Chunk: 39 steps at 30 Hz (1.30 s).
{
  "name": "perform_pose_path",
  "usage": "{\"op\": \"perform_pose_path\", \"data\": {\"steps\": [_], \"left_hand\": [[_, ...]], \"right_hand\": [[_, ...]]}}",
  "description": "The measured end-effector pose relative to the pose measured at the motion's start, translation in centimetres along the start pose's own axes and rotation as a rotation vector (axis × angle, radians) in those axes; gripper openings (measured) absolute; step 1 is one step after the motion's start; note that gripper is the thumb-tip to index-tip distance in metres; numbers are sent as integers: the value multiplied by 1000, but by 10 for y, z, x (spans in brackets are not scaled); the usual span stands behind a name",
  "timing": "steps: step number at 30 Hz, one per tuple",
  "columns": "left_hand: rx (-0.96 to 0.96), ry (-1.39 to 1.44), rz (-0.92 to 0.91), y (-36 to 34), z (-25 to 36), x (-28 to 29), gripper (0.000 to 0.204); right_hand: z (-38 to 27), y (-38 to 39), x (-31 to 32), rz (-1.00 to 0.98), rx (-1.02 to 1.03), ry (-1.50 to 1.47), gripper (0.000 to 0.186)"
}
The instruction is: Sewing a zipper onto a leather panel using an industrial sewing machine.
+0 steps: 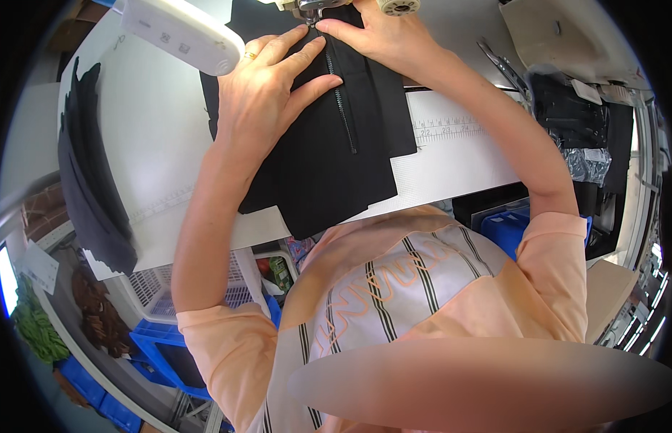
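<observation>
A black fabric piece point(300, 180) with a metal zipper point(339, 101) down its middle lies on the white table, its near end hanging over the front edge. My left hand point(267, 90) rests flat on it left of the zipper, fingers stretched toward the presser foot point(311, 16) of a sewing machine. On the other side, my right hand point(386, 36) touches the cloth, its thumb out straight and pointing at the foot. Its other fingers are partly cut off by the top edge and the machine.
A white machine part point(184, 35) juts in above my left hand. Dark cloth pieces point(90, 166) drape over the table's left edge. A ruler strip point(451, 128) runs along the front. Scissors-like metal handles point(500, 65) lie right. Below stand a white basket point(159, 292) and blue crates point(163, 346).
</observation>
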<state>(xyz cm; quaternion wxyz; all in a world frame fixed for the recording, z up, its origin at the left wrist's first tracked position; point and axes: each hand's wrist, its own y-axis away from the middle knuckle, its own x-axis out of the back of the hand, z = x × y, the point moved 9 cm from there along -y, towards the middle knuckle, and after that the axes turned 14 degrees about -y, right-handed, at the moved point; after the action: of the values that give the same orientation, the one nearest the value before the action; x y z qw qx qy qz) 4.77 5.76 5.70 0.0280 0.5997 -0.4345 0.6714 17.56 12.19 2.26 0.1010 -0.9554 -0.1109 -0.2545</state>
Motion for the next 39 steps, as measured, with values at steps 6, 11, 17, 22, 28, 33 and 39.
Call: {"op": "perform_pose_path", "data": {"steps": [6,11,17,22,28,33,39], "left_hand": [[5,-2,3,0,0,0,40],[11,-40,-11,0,-1,-2,41],[25,-30,-18,4,-1,-3,42],[29,-5,-86,9,0,-8,47],[-19,323,-466,80,62,34,69],[99,250,-399,104,77,52,70],[255,-24,-95,68,55,81,44]], "right_hand": [[-18,5,3,267,294,373,24],[-39,47,11,153,735,331,30],[-64,62,2,103,695,590,44],[-46,61,8,44,675,390,34],[-71,170,-5,-376,597,203,52],[-80,182,-21,-212,735,310,34],[-121,159,9,-64,710,53,24]]}}
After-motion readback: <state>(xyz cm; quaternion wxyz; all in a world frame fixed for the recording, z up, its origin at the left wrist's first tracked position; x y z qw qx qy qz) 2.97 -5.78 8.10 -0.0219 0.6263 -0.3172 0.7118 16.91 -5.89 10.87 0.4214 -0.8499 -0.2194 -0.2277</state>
